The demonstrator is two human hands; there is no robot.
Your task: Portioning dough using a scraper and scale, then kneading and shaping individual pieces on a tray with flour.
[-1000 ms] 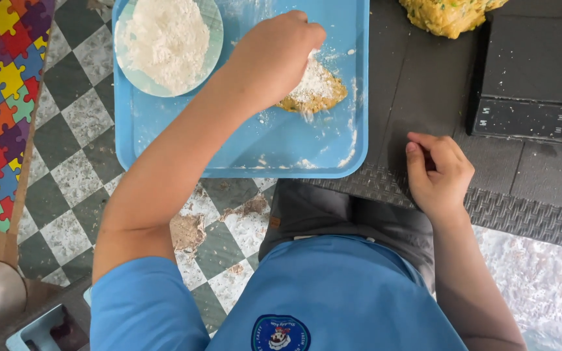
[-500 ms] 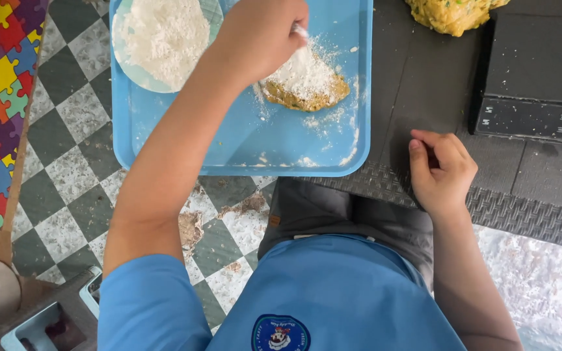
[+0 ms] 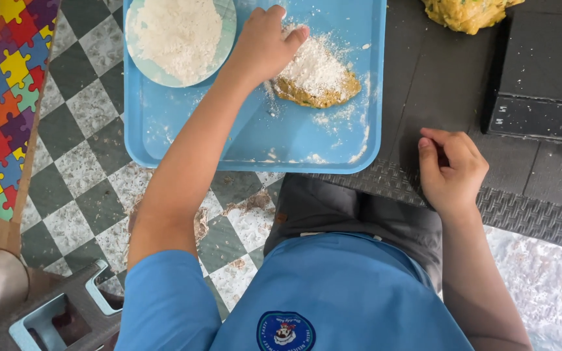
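A blue tray (image 3: 255, 140) lies on the floor in front of me. On it sits a flat yellowish piece of dough (image 3: 317, 84) dusted with white flour. My left hand (image 3: 265, 42) rests beside the dough's left edge, fingers curled and touching the floured top, holding nothing that I can see. A pale round plate of flour (image 3: 177, 36) stands at the tray's far left corner. My right hand (image 3: 451, 169) lies loosely curled on the dark mat (image 3: 424, 84), empty, to the right of the tray.
A larger lump of yellow dough (image 3: 466, 13) sits at the far edge of the mat. A dark block (image 3: 541, 78) stands to the right. A colourful puzzle mat (image 3: 1, 97) lies on the left, over checkered floor (image 3: 79, 175). Grey containers (image 3: 60, 318) sit near my left side.
My left hand was pressing on the dough, then lifted and shifted left, uncovering the floured top. More flour now lies on the dough and tray. My right hand stayed still.
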